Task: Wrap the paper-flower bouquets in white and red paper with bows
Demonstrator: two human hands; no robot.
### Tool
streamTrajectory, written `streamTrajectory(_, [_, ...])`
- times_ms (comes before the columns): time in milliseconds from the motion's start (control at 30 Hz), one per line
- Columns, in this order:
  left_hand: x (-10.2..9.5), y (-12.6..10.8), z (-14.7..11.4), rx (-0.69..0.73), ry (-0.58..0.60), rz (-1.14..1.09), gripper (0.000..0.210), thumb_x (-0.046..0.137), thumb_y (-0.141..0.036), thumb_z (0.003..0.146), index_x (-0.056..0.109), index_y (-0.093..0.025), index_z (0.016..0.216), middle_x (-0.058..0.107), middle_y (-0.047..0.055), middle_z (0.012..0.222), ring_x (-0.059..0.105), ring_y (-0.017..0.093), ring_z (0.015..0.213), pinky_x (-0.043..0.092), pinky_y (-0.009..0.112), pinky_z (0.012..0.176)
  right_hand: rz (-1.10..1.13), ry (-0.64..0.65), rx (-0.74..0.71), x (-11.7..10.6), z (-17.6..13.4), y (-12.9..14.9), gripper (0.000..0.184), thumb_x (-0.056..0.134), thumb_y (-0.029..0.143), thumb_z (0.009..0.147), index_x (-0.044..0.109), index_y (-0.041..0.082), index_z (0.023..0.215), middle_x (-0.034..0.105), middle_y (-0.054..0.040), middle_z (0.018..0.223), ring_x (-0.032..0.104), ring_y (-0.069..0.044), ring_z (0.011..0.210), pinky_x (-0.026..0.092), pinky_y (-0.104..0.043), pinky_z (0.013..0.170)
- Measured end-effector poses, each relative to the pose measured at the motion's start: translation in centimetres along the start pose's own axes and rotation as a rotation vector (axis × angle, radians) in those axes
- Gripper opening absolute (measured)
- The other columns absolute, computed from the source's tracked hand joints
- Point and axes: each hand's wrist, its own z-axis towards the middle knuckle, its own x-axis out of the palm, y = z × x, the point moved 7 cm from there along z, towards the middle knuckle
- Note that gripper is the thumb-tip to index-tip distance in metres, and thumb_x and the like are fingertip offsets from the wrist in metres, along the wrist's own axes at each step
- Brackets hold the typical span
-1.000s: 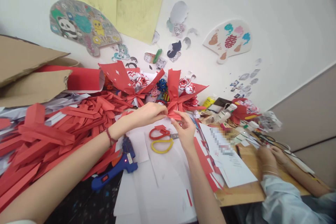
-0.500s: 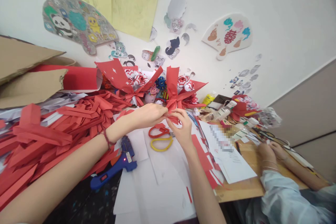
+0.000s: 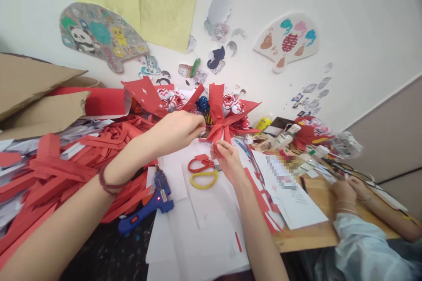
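My left hand (image 3: 184,128) is raised in front of the paper bouquets with its fingers closed; whatever they hold, if anything, is hidden. Lower and to the right, my right hand (image 3: 229,160) pinches what looks like a small piece of red paper (image 3: 216,143). Just beyond it stands a bouquet in a red wrapper (image 3: 216,105), with red-and-white paper flowers (image 3: 233,103). A second red-wrapped bouquet (image 3: 145,96) is behind my left hand. Scissors (image 3: 204,180) with red and yellow handles lie below my hands. A blue glue gun (image 3: 148,210) rests left of them, its light glowing red.
Folded red paper strips (image 3: 59,162) are heaped on the left, under cardboard (image 3: 39,83). White sheets (image 3: 198,237) cover the middle. Bottles (image 3: 286,138) and a printed sheet (image 3: 290,197) lie to the right. Another person's hands (image 3: 349,191) work at the right edge.
My hands were together at the bouquet's front. My left hand has moved up and left, away from the right, which has dropped slightly. The view has shifted a little.
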Motion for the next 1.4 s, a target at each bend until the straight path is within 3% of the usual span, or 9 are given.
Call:
streamTrajectory(133, [-3.5, -1.6, -3.4, -0.084, 0.139, 0.271, 0.027, 0.047, -0.033, 0.095, 0.061, -0.018, 0.078, 0.064, 0.004, 0.071, 0.060, 0.017, 0.060, 0.034, 0.027, 0.054, 0.197, 0.080, 0.091, 1.1, -0.5, -0.3, 0.020, 0.074, 0.035, 0.079, 0.066, 0.020, 0.090, 0.063, -0.0008, 0.080, 0.054, -0.010, 0.066, 0.045, -0.023, 0.062])
streamTrajectory(233, [-3.5, -2.6, -7.7, -0.188, 0.145, 0.268, 0.029, 0.045, -0.037, 0.096, 0.060, -0.019, 0.079, 0.064, 0.004, 0.072, 0.062, 0.019, 0.062, 0.034, 0.028, 0.054, 0.207, 0.113, 0.123, 1.6, -0.7, -0.5, 0.023, 0.074, 0.039, 0.079, 0.063, 0.021, 0.089, 0.059, -0.0001, 0.079, 0.052, -0.011, 0.066, 0.045, -0.024, 0.062])
streamTrajectory(367, [-0.5, -3.1, -14.5, -0.486, 0.050, 0.309, 0.027, 0.046, -0.035, 0.096, 0.059, -0.020, 0.078, 0.065, 0.004, 0.070, 0.064, 0.022, 0.062, 0.034, 0.030, 0.052, 0.145, 0.145, 0.126, 2.3, -1.0, -0.7, 0.028, 0.070, 0.046, 0.078, 0.057, 0.022, 0.085, 0.055, 0.0004, 0.076, 0.047, -0.012, 0.061, 0.045, -0.028, 0.061])
streamTrajectory(533, [3.6, -4.9, -19.1, -0.476, -0.033, 0.424, 0.021, 0.045, -0.026, 0.097, 0.064, -0.019, 0.094, 0.068, 0.005, 0.078, 0.065, 0.023, 0.074, 0.041, 0.034, 0.067, 0.082, 0.199, 0.100, 3.4, -1.5, -0.5, 0.032, 0.069, 0.048, 0.077, 0.052, 0.022, 0.080, 0.052, 0.0003, 0.074, 0.046, -0.012, 0.061, 0.044, -0.028, 0.058])
streamTrajectory(833, [5.4, -4.8, -21.0, -0.446, -0.045, 0.487, 0.018, 0.049, -0.025, 0.096, 0.064, -0.016, 0.102, 0.068, 0.007, 0.094, 0.062, 0.026, 0.089, 0.041, 0.038, 0.076, -0.031, 0.298, 0.063, 4.8, -2.5, -0.8, 0.031, 0.076, 0.043, 0.075, 0.061, 0.020, 0.087, 0.061, 0.0002, 0.073, 0.058, -0.013, 0.063, 0.050, -0.027, 0.062])
streamTrajectory(1000, [6.5, -3.9, -21.6, -0.484, 0.020, 0.521, 0.021, 0.054, -0.031, 0.094, 0.064, -0.015, 0.102, 0.067, 0.009, 0.095, 0.061, 0.029, 0.090, 0.041, 0.040, 0.078, -0.457, 0.184, -0.265, 5.1, -2.9, 0.6, 0.017, 0.073, 0.034, 0.080, 0.067, 0.019, 0.086, 0.068, -0.0044, 0.085, 0.065, -0.017, 0.080, 0.053, -0.030, 0.072])
streamTrajectory(1133, [6.7, -3.6, -21.7, -0.498, 0.051, 0.524, 0.028, 0.057, -0.033, 0.093, 0.062, -0.012, 0.111, 0.067, 0.011, 0.094, 0.061, 0.029, 0.089, 0.041, 0.040, 0.079, -0.730, 0.195, -0.523, 6.4, -4.1, 2.1, 0.008, 0.066, 0.027, 0.087, 0.068, 0.020, 0.090, 0.069, -0.0038, 0.087, 0.065, -0.016, 0.080, 0.051, -0.029, 0.074])
streamTrajectory(1267, [6.9, -3.6, -21.5, -0.477, 0.048, 0.533, 0.032, 0.057, -0.036, 0.093, 0.063, -0.012, 0.112, 0.067, 0.012, 0.094, 0.059, 0.030, 0.092, 0.042, 0.044, 0.083, -0.803, 0.214, -0.647, 7.2, -4.9, 2.9, 0.008, 0.063, 0.026, 0.090, 0.066, 0.021, 0.095, 0.070, -0.0040, 0.090, 0.066, -0.017, 0.083, 0.052, -0.030, 0.076])
streamTrajectory(1400, [7.8, -3.5, -21.5, -0.432, 0.074, 0.571, 0.036, 0.054, -0.022, 0.093, 0.058, -0.007, 0.126, 0.066, 0.013, 0.095, 0.058, 0.029, 0.090, 0.044, 0.043, 0.082, -0.836, 0.204, -0.696, 7.4, -5.2, 3.2, 0.008, 0.062, 0.025, 0.090, 0.066, 0.022, 0.097, 0.071, -0.0040, 0.090, 0.067, -0.017, 0.083, 0.053, -0.030, 0.076])
